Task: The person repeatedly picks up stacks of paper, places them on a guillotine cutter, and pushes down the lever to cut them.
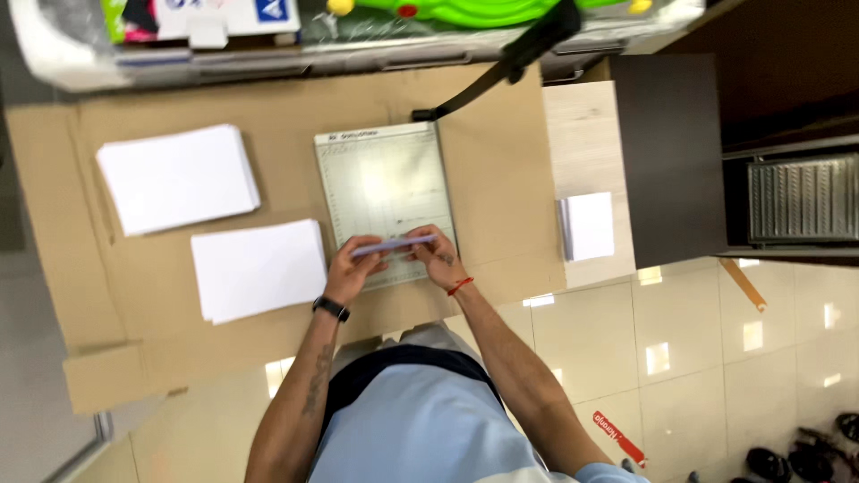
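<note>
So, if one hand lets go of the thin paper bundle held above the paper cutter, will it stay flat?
Probably not: the paper bundle looks thin, and both the left hand and the right hand support it. It likely sags and fans, and seems light.

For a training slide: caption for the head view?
Both hands, left hand and right hand, hold a paper stack edge-on over a paper trimmer.

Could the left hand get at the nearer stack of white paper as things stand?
Probably yes: the nearer paper stack lies just beside the left hand with bare cardboard between, though that hand now holds a thin paper bundle.
</note>
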